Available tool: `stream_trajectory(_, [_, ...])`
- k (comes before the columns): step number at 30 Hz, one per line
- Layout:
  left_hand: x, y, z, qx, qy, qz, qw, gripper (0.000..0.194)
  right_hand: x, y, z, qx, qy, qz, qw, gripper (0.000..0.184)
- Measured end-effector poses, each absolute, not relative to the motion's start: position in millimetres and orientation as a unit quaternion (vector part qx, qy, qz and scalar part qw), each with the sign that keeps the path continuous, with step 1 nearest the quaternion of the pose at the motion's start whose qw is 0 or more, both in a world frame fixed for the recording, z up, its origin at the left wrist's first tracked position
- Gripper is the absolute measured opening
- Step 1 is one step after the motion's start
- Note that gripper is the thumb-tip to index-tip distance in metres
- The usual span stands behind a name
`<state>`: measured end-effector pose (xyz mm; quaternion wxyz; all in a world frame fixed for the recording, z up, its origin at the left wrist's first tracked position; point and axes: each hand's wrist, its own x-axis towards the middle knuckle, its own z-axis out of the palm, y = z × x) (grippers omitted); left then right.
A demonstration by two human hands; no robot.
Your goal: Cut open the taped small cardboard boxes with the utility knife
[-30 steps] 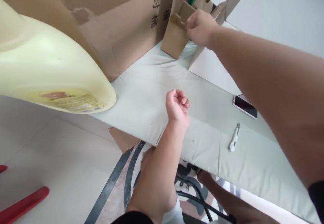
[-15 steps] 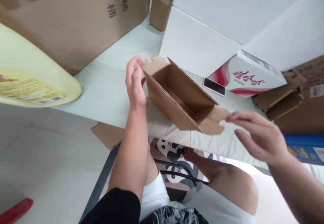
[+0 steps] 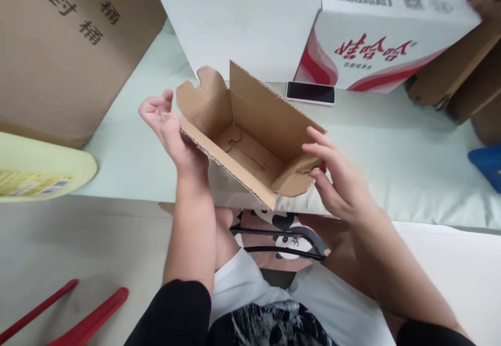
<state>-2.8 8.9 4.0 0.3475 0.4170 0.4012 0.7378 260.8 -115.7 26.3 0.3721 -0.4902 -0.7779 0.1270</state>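
Note:
An open-topped brown cardboard box [image 3: 254,150] is tilted toward me over the table's front edge. Its short end flaps stand raised, and slots and cut lines show on the inside bottom. My left hand [image 3: 164,127] is against the left end, palm side by the near corner, with loosely bent fingers pointing up and away from the cardboard. On the other end, my right hand [image 3: 336,174] has the right flap between thumb and fingers, its upper fingers reaching over the box's far right corner.
Behind the box, a phone [image 3: 311,93] lies before a white-and-red carton [image 3: 364,43] and a larger white box [image 3: 242,22]. To the left stand a big brown carton [image 3: 78,64] and a pale yellow bottle [image 3: 47,168]. The table's front edge [image 3: 129,198] runs above my lap.
The box has tipped so its inside faces me more. My right hand has come in from beside the right flap and taken hold of it. The view has shifted.

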Motion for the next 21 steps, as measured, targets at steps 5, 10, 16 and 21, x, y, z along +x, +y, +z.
stream_trajectory(5, [12, 11, 7, 0.445, 0.390, 0.728, 0.345, 0.049, 260, -105, -1, -0.515, -0.702, 0.184, 0.457, 0.054])
stream_trajectory(10, [19, 12, 0, 0.454, 0.379, 0.734, 0.333, 0.048, 256, -99, -3, -0.523, -0.674, 0.165, 0.494, 0.047])
stream_trajectory(16, [26, 8, -5, 0.448, 0.379, 0.739, 0.331, 0.038, 261, -101, -9, -0.552, -0.676, 0.163, 0.460, 0.049])
stream_trajectory(21, [27, 7, -7, 0.449, 0.371, 0.740, 0.337, 0.036, 260, -104, -17, -0.588, -0.640, 0.098, 0.484, 0.064])
